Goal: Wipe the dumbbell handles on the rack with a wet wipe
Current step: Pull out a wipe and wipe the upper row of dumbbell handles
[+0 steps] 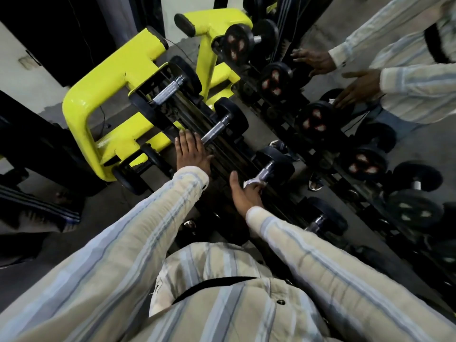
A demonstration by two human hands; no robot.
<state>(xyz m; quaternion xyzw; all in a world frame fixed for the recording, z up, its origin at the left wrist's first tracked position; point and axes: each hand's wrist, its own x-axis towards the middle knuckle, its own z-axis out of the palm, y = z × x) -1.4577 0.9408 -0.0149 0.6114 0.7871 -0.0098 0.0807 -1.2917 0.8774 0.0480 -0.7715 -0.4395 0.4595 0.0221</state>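
Head view looks down on a black dumbbell rack [229, 154] running from the far left to the near right, with a mirror [345, 99] beside it on the right repeating the weights and the person's arms. The right hand [246, 193] curls around a white wet wipe [251, 181] and presses it onto the near end of a chrome dumbbell handle [266, 172] in the middle of the rack. The left hand [191, 150] lies flat with straight fingers on the rack bars, just left of the wiped dumbbell and touching the near end of the next dumbbell's knurled handle [217, 129]. A third handle [167, 91] sits farther along. A yellow machine frame [98, 99] stands to the far left. Both sleeves are striped.
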